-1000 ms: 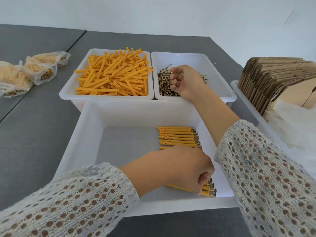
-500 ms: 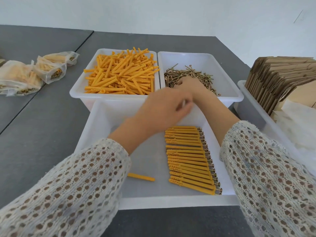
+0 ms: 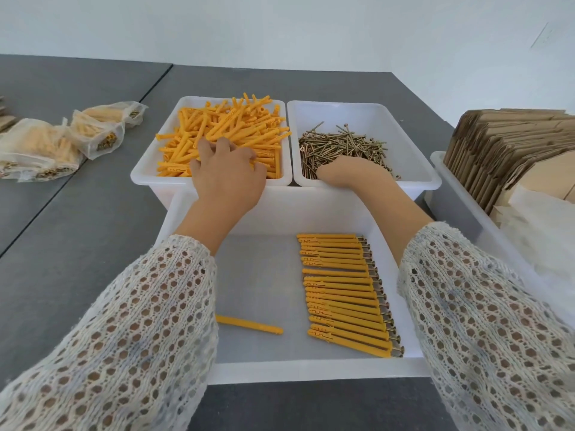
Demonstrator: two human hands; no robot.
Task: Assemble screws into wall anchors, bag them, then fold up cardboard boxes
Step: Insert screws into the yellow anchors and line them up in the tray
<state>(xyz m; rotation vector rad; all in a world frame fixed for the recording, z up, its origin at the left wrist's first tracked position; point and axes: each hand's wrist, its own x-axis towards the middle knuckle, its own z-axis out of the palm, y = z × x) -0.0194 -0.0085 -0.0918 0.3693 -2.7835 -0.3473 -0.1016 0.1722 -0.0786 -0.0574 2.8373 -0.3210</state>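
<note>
Assembly step: your left hand (image 3: 228, 172) spreads its fingers on the anchors (image 3: 224, 132), your right hand (image 3: 351, 169), fingers hidden, digs in the screws (image 3: 342, 144); next, pinch one of each.

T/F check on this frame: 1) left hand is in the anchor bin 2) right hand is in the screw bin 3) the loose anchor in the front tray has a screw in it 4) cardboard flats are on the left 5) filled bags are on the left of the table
1) The left hand is in the white bin of loose yellow plastic anchors. True.
2) The right hand is in the white bin of brass screws. True.
3) The single loose yellow anchor in the front white tray has a screw in it. False: no screw head shows; only the row of assembled anchors beside it shows screws.
4) The stack of flat brown cardboard is on the left. False: it stands on the right.
5) The filled clear plastic bags lie on the left of the table. True.
</note>
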